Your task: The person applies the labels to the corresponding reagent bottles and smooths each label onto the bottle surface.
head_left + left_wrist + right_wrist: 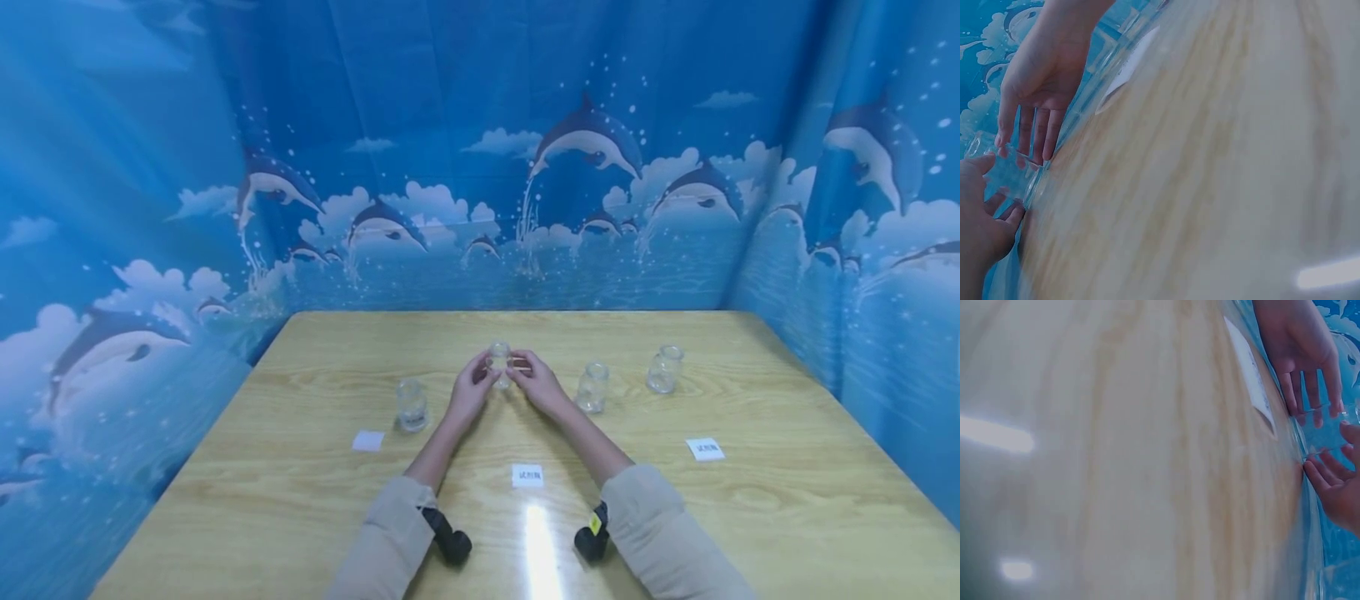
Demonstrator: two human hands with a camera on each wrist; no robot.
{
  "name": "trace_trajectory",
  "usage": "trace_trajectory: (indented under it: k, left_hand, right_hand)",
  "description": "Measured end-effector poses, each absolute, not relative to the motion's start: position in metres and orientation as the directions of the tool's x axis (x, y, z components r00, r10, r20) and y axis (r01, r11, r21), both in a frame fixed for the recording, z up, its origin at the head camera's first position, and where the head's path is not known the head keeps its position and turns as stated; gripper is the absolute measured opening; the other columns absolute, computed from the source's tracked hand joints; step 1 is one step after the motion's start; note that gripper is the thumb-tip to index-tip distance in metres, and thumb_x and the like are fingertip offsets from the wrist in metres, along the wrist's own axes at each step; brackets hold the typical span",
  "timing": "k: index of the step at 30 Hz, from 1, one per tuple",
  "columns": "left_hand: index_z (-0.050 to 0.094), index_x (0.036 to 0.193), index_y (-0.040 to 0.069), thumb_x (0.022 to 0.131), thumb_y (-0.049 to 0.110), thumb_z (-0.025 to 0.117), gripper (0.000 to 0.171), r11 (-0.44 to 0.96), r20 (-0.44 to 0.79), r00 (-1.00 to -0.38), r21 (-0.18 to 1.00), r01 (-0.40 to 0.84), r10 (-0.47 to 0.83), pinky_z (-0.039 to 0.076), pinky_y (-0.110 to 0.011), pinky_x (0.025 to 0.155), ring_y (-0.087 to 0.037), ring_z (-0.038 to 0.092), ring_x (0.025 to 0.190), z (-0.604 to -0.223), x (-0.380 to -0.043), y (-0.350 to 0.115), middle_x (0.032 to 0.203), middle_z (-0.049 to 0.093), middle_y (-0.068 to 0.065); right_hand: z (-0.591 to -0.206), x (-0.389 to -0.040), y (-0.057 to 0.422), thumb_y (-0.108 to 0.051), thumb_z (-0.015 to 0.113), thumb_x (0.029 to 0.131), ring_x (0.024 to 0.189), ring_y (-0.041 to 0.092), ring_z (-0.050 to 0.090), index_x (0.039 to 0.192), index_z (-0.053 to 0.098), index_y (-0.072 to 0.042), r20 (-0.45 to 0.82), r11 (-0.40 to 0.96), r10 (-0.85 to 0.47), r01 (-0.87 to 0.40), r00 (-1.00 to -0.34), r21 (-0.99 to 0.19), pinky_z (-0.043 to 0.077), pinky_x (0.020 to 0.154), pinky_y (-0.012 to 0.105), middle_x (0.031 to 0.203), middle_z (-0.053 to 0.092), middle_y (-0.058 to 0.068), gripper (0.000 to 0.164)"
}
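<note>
Near the middle of the table, a clear glass jar [500, 354] stands upright between both hands. My left hand [471, 387] holds its left side, thumb toward me and fingers round the glass. On the other side, my right hand [538, 386] holds it the same way. Both wrist views show thumbs and fingertips against the see-through jar [1013, 172]. Whether its base touches the table, I cannot tell. Another glass jar [412, 406] stands left of the left forearm. Right of the right hand are two more, a nearer jar [592, 387] and a farther jar [664, 369].
A wooden-topped table [285, 517] spreads under everything. Three white cards lie on it: a left card [368, 441], a middle card [527, 476] between the forearms, and a right card [705, 449]. A blue dolphin-print curtain [465, 150] surrounds the back and sides.
</note>
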State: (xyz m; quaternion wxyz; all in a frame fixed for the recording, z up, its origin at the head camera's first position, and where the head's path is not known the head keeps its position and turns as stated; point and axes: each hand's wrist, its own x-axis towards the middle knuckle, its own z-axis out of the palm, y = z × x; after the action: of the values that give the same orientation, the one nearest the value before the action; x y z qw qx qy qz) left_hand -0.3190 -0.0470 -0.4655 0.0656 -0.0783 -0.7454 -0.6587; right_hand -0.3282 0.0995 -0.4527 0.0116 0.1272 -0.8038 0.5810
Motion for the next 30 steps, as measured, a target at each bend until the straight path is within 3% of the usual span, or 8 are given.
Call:
trace_trajectory:
  k: [9,19,26,30]
  left_hand:
    - [0.043,0.133,0.001,0.090,0.013,0.059,0.048,0.115,0.177,-0.982,0.976,0.183,0.058,0.037,-0.038,0.098,-0.033,0.047,0.116,-0.466,-0.308,-0.051,0.130,0.047,-0.019]
    - [0.043,0.131,-0.001,0.089,0.015,0.060,0.048,0.129,0.204,-0.976,0.969,0.212,0.071,0.040,-0.038,0.096,-0.034,0.049,0.113,-0.465,-0.293,-0.053,0.127,0.049,-0.021]
    - [0.043,0.129,-0.007,0.089,0.007,0.059,0.046,0.108,0.226,-0.968,0.966,0.237,0.105,0.040,-0.043,0.095,-0.040,0.048,0.112,-0.455,-0.273,-0.055,0.126,0.047,-0.028]
    - [0.044,0.130,-0.003,0.088,0.014,0.061,0.048,0.123,0.222,-0.970,0.965,0.234,0.102,0.041,-0.040,0.095,-0.036,0.049,0.112,-0.469,-0.275,-0.056,0.127,0.048,-0.024]
  right_hand:
    - [-0.452,-0.314,0.102,-0.014,0.057,0.092,0.110,0.036,0.051,0.128,0.045,0.001,0.139,0.282,-0.200,-0.192,-0.970,-0.940,0.042,0.094,0.041,0.121,0.053,0.022,0.040]
    - [-0.447,-0.294,0.100,-0.013,0.058,0.090,0.110,0.036,0.051,0.127,0.047,0.001,0.158,0.283,-0.172,-0.203,-0.972,-0.937,0.039,0.096,0.043,0.120,0.054,0.022,0.041]
    - [-0.444,-0.276,0.099,-0.013,0.057,0.091,0.109,0.037,0.051,0.127,0.046,0.001,0.158,0.286,-0.166,-0.201,-0.973,-0.937,0.039,0.095,0.046,0.120,0.053,0.023,0.041]
    - [-0.454,-0.275,0.100,-0.014,0.058,0.090,0.108,0.035,0.053,0.127,0.047,-0.002,0.169,0.284,-0.153,-0.207,-0.974,-0.936,0.041,0.094,0.044,0.119,0.055,0.020,0.041]
